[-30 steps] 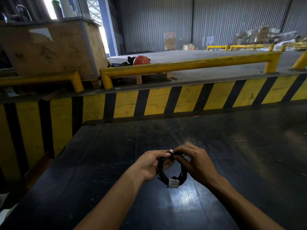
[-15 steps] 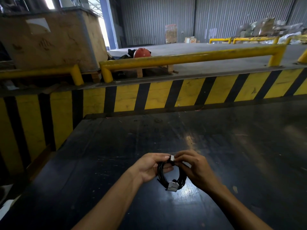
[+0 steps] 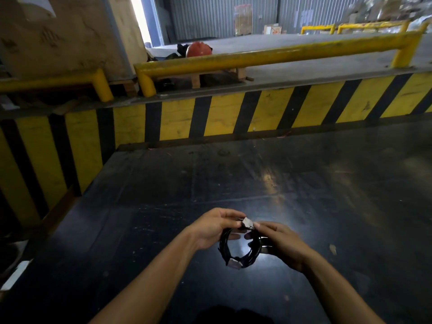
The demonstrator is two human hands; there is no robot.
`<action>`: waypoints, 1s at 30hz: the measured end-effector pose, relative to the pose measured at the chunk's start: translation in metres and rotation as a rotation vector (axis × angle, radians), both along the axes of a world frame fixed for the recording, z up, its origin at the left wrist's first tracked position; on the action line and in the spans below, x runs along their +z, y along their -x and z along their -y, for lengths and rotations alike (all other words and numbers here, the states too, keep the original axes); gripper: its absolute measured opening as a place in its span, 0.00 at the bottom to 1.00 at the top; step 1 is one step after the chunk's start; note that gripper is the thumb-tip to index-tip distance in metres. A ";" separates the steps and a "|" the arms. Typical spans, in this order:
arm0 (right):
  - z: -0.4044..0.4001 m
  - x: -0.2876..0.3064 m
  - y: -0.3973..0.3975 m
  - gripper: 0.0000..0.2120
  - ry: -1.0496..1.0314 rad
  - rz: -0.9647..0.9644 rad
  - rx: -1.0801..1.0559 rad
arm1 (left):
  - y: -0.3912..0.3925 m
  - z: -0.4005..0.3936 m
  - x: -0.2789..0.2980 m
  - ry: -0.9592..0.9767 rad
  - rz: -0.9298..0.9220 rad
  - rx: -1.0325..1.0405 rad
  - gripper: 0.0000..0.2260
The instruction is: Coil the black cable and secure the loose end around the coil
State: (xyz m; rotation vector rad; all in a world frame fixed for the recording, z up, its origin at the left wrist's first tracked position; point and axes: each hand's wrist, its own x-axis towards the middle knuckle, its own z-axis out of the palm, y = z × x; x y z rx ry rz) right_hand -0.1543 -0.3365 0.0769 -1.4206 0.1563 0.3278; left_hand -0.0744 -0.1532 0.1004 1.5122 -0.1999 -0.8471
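The black cable (image 3: pixel 250 259) is wound into a small round coil, held upright between both hands above the dark table (image 3: pixel 163 206). My left hand (image 3: pixel 212 228) grips the coil's left side. My right hand (image 3: pixel 280 242) holds the right side. At the coil's top both thumbs and forefingers pinch a grey plug (image 3: pixel 247 222). A second grey plug (image 3: pixel 233 263) hangs at the coil's bottom. The fingers hide part of the coil.
A yellow-and-black striped wall (image 3: pixel 233 118) borders the table at the back and left. Yellow rails (image 3: pixel 257 57), a wooden crate (image 3: pixel 65 38) and a red helmet (image 3: pixel 198 49) stand beyond it.
The plug at the coil's top has come further out between my fingertips. Both hands have shifted slightly, the right one drawing back from the coil. The camera has tilted downward.
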 end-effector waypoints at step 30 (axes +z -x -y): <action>-0.017 -0.147 -0.059 0.13 0.722 -0.151 -0.270 | -0.032 0.016 -0.157 -0.428 -0.077 0.405 0.19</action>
